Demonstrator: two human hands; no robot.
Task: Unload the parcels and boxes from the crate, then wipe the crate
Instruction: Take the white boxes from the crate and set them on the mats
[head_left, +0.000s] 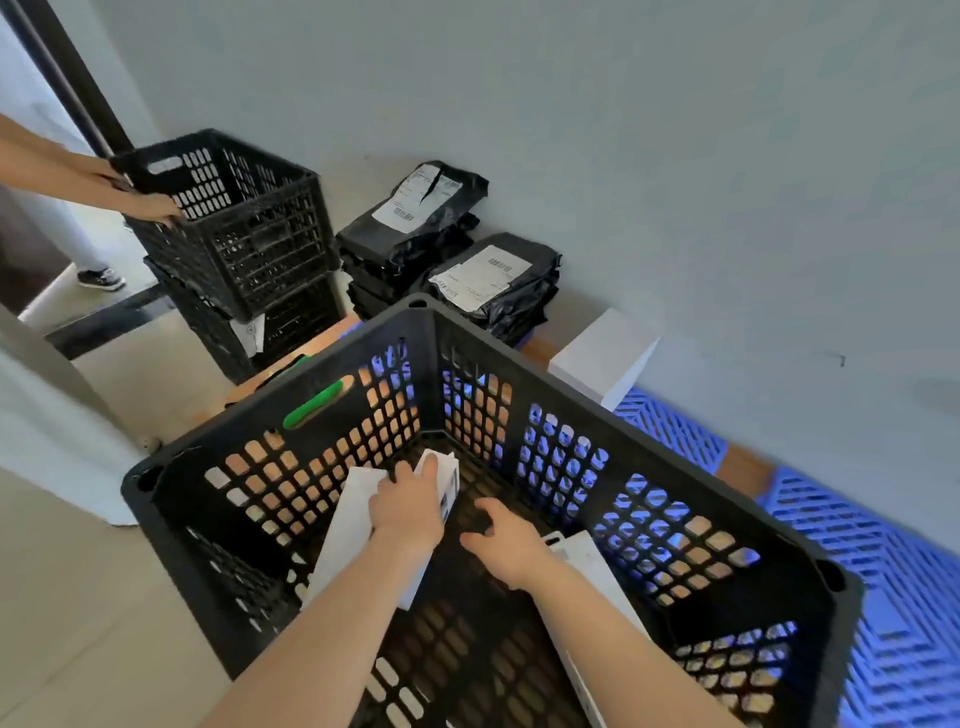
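crate with both hands inside

crate (467, 340), a black plastic lattice one, stands open in front of the person. inside it the left hand (410, 506) grips a white box (348, 519) near the crate's left wall, fingers curled over its top edge. the right hand (506, 543) hovers above the crate's floor, fingers spread, holding nothing. a second white box (589, 564) lies just beside it. black mailer bags (415, 228) are stacked beyond the crate.

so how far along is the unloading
Mostly done: black parcels and a white box already sit by the wall. In hand: the left hand grips a white parcel in the crate, right hand open beside it. Left: a flat box under the right forearm, then wiping.
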